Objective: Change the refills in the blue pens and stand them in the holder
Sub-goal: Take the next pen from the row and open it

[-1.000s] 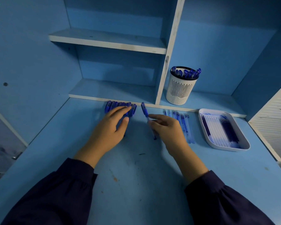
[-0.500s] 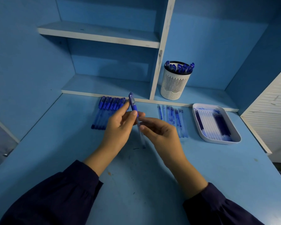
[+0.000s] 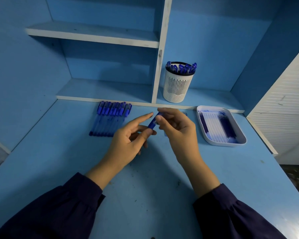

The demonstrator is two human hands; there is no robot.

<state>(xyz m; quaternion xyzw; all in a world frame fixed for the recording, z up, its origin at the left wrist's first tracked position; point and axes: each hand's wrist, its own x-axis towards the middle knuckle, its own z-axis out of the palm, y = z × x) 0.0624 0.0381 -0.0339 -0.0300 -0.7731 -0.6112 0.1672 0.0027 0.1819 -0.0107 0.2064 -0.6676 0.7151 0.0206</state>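
Pen (image 3: 153,123) is now off the desk, held mid-air between both hands: left hand (image 3: 128,144) pinches the near barrel, index straight, right hand (image 3: 178,131) has shifted to pinch the far end, so opening looks imminent; holder (image 3: 178,83) waits far right.

Mostly hidden behind right hand (image 3: 178,130): loose refills (image 3: 184,114). Largely covered by pinching fingers (image 3: 162,120): pen (image 3: 152,123). Cut off below: sleeves (image 3: 50,213).

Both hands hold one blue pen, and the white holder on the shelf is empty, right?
No, the white holder on the shelf is not empty: the head view shows capped pens standing in it. The left hand and right hand do hold one blue pen.
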